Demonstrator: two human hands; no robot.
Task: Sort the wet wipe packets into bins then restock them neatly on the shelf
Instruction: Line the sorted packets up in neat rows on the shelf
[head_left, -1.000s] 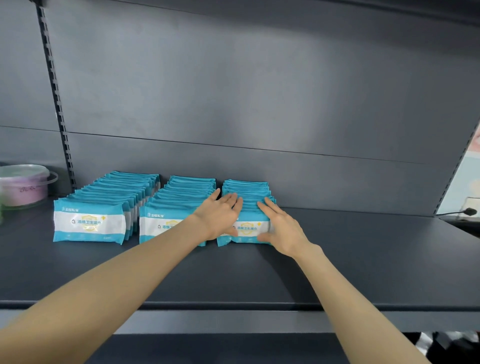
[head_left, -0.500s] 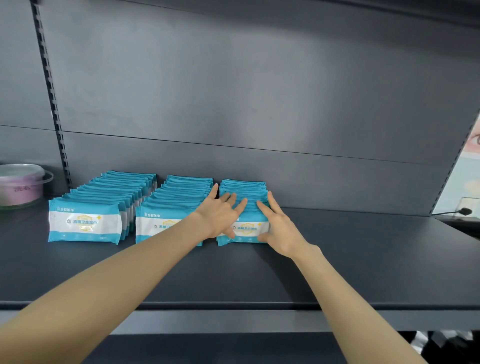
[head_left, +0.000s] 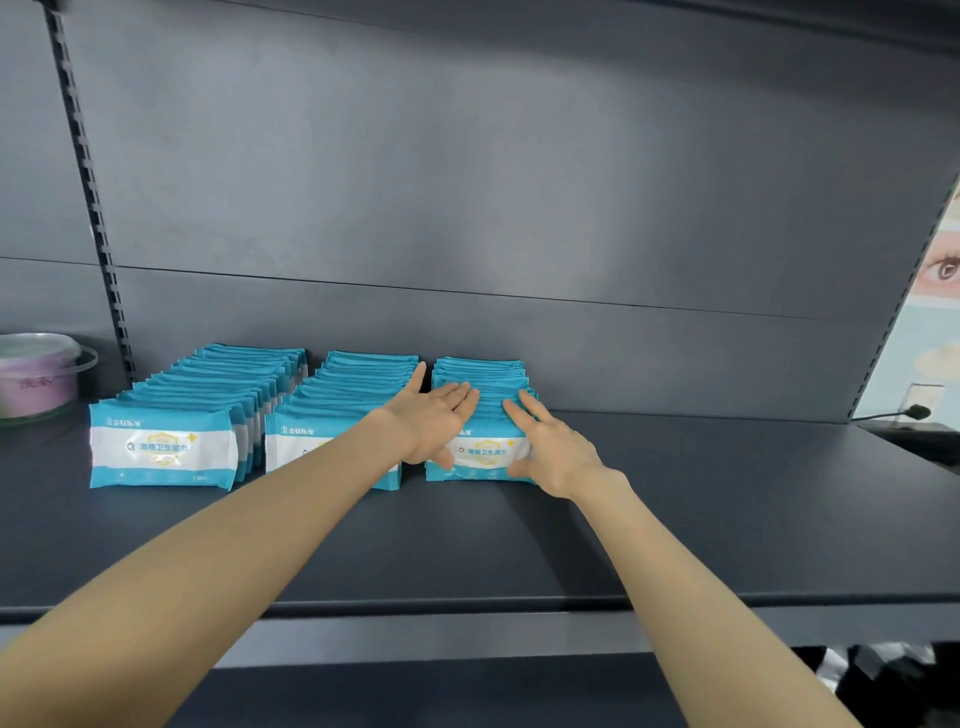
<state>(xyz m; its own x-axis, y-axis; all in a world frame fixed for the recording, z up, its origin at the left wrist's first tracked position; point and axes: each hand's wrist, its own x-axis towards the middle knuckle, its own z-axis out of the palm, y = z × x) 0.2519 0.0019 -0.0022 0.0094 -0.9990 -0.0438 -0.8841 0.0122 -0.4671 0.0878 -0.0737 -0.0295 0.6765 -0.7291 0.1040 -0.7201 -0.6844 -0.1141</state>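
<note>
Teal-and-white wet wipe packets (head_left: 163, 447) are lined up in three rows on the dark shelf (head_left: 727, 519). The right-hand row (head_left: 483, 374) is pressed from above by the left hand (head_left: 434, 423) and right hand (head_left: 553, 449), fingers laid flat and straight, nothing gripped. A pink tub (head_left: 36, 374) is parked far left.

Left hand (head_left: 431, 426), right hand (head_left: 558, 454) slightly wider apart atop packets (head_left: 480, 374).

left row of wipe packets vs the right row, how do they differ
The left row is untouched; the right row has the left hand and right hand resting on it. The left row's front label shows fully; the right row's is partly covered. Both hold teal-and-white packets upright on the shelf.
</note>
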